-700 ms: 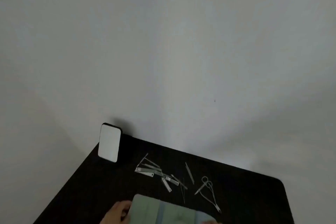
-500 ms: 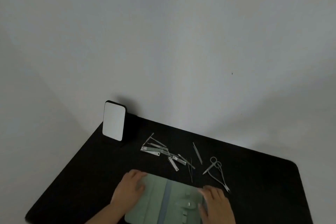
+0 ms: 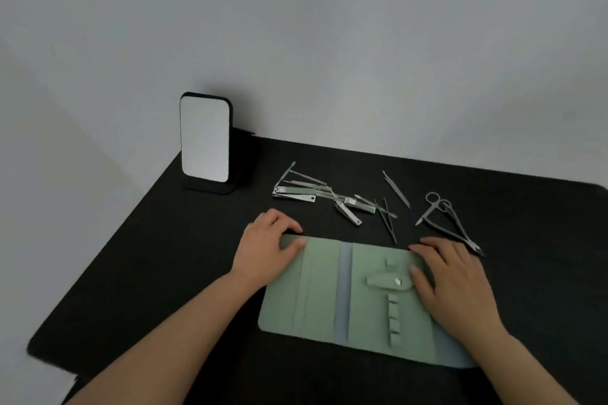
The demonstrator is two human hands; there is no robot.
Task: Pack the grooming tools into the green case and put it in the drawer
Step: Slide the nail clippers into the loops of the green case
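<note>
The green case (image 3: 329,293) lies open and flat on the black table (image 3: 148,273), with a snap strap and several loops on its right half. My left hand (image 3: 266,246) rests on the case's far left corner, fingers spread. My right hand (image 3: 454,286) lies flat on the case's right side. Behind the case lie the metal grooming tools: nail clippers (image 3: 294,194), a smaller clipper (image 3: 348,212), tweezers (image 3: 388,220), a thin file (image 3: 396,189), small scissors (image 3: 431,209) and nippers (image 3: 460,230). No drawer is in view.
A phone (image 3: 204,138) stands upright on a black stand at the table's far left, by the grey wall. The table's left edge (image 3: 98,260) runs diagonally toward me; its right corner is rounded.
The view has tilted down, so the table fills more of the frame. Both hands came into view and now press on the opened case.
</note>
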